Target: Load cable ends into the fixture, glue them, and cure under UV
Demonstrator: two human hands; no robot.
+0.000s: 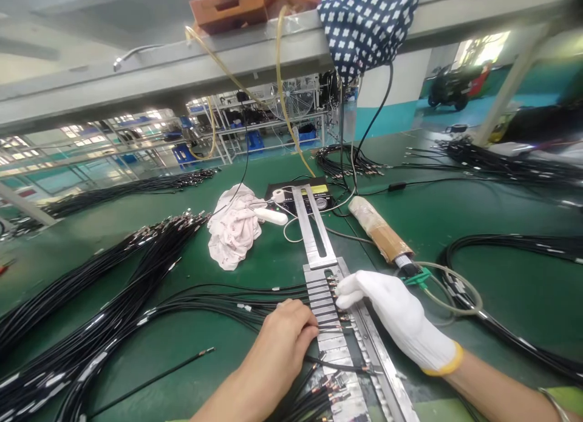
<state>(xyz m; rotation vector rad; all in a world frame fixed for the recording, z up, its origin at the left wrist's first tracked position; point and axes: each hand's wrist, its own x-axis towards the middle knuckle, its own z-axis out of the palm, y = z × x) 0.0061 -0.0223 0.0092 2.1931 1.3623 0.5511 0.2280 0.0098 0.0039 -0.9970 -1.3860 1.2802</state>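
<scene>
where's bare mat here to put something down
Bare green mat lies between the taped tool and the right cable loop, and between the pink cloth and the left cable bundle. It is crowded around the metal jig under both hands.

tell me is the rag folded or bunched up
Bunched up: the rag lies crumpled in loose folds on the table, not squared or flat.

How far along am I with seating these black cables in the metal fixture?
Done: several cable ends already lie in the slotted metal fixture. In hand: your bare left hand presses cables against its slots while the gloved right hand touches the tips on the other side. Left: a large bundle of black cables waits on the green table.
</scene>
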